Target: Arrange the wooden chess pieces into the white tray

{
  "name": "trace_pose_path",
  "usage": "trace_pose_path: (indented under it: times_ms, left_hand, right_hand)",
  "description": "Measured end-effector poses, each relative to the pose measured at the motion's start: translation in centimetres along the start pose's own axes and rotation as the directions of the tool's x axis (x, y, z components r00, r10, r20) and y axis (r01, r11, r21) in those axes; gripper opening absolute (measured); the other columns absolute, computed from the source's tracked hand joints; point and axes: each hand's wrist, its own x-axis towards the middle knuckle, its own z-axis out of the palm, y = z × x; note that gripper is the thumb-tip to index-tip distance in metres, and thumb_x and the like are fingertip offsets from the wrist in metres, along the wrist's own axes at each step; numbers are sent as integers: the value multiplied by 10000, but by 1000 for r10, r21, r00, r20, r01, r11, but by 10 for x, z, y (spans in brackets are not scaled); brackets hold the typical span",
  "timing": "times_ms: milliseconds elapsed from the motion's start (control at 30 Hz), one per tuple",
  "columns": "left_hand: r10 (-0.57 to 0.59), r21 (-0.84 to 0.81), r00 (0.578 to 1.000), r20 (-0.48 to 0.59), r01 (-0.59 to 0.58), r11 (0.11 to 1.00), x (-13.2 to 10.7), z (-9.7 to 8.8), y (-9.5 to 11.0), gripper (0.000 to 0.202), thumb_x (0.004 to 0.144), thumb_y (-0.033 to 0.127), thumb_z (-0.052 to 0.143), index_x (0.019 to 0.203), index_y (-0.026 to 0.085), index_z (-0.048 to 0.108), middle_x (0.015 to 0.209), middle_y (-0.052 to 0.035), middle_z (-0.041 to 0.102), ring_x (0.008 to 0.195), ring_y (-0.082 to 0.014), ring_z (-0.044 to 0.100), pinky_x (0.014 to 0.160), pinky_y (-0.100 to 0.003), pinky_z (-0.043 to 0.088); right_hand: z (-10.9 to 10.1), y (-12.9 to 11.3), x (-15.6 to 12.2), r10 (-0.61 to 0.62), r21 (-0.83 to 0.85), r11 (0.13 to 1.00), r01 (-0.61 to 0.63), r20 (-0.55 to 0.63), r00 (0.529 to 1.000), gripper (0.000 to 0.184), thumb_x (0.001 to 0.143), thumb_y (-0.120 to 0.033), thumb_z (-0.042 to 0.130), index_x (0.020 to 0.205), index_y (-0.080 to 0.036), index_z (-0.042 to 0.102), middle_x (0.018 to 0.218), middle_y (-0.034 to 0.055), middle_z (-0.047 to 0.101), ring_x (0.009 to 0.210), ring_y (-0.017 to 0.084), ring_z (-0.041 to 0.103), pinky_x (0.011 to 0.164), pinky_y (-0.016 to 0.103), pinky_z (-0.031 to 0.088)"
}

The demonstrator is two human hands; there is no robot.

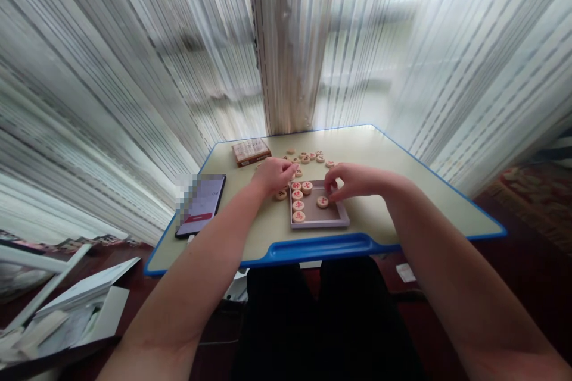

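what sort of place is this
Probably a room in a home, beside a window: striped curtains hang with daylight behind them, and a small blue-edged table holds round game pieces and a phone.

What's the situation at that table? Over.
Left hand by scattered pieces, grip unclear. Right hand at the tray, beside one red-marked piece. More red-marked pieces line tray's left side. Phone off left, not blocking.

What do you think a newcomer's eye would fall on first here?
Probably the shallow pale rectangular tray near the front of the blue-edged cream table, its left side lined with round wooden red-lettered pieces. The right hand is at its right side; the left hand near its far left corner.
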Motion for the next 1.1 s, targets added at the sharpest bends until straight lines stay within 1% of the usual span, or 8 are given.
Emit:
trace_pose_path:
  times_ms: [100, 233, 300, 400, 500, 733, 933, 1100]
  left_hand:
    - [8, -16, 1000, -2, -8, 1000, 0, 0, 0, 459, 837, 438, 399, 578, 139, 632, 509, -18, 562, 517, -114, 448, 519, -242, 294]
    - [2, -56, 1000, -5, -2, 998, 0, 2, -1, 525, 859, 490, 358, 579, 145, 638, 526, -19, 597, 517, -117, 487, 535, -240, 324]
    - [-4, -68, 1000, -3, 4, 998, 0, 2, -1, 552, 868, 509, 339, 585, 145, 642, 555, -28, 627, 535, -121, 518, 552, -238, 344]
    - [1, -78, 1000, 14, 0, 997, 0, 2, 0, 580, 879, 524, 316, 592, 143, 645, 592, -40, 656, 559, -125, 551, 568, -236, 364]
    - [-1, -87, 1000, 16, 3, 996, 0, 1, 0, 594, 882, 535, 306, 596, 143, 648, 619, -46, 671, 576, -127, 567, 579, -234, 376]
    - [23, -60, 1000, 1, -23, 998, 0, 1, 1, 577, 882, 521, 322, 594, 143, 649, 607, -46, 666, 576, -128, 572, 575, -238, 369]
    - [61, -69, 998, -10, -62, 996, 0, 0, 3, 565, 885, 503, 331, 590, 146, 655, 620, -63, 676, 612, -142, 587, 568, -241, 360]
    - [58, -32, 998, -10, -58, 998, -1, -1, 4, 554, 880, 492, 340, 581, 146, 654, 561, -62, 641, 560, -145, 550, 550, -259, 331]
  right_hand:
    - [4, 1, 2, 22, -19, 1000, -21, 55, 998, 376, 621, -541, 663, 792, -209, 703, 763, 23, 641, 700, 166, 541, 604, 267, 374]
    - [8, 0, 3, 41, -39, 998, -39, 54, 998, 393, 616, -571, 658, 761, -208, 707, 706, 21, 642, 627, 150, 529, 547, 262, 354]
    - [10, -2, 4, 18, -45, 999, -17, 31, 999, 366, 619, -552, 666, 731, -206, 705, 687, 22, 644, 615, 147, 528, 545, 263, 353]
    - [14, -5, 7, -40, -79, 996, 39, -20, 999, 271, 638, -475, 673, 690, -210, 701, 639, 10, 628, 612, 144, 523, 565, 263, 351]
    - [18, -9, 10, -63, -108, 992, 58, -43, 997, 211, 655, -416, 665, 675, -209, 696, 623, 2, 620, 597, 134, 511, 569, 258, 340]
    - [23, -15, 13, -163, -163, 977, 138, -150, 975, 233, 673, -420, 661, 618, -194, 667, 642, 22, 620, 672, 150, 511, 600, 256, 337]
    - [27, -12, 18, -206, -191, 966, 176, -149, 967, 225, 703, -393, 638, 598, -194, 650, 611, 17, 622, 681, 154, 500, 617, 258, 340]
    - [27, -14, 17, -190, -187, 969, 160, -154, 970, 221, 702, -388, 643, 588, -199, 639, 595, 16, 613, 694, 162, 502, 609, 260, 337]
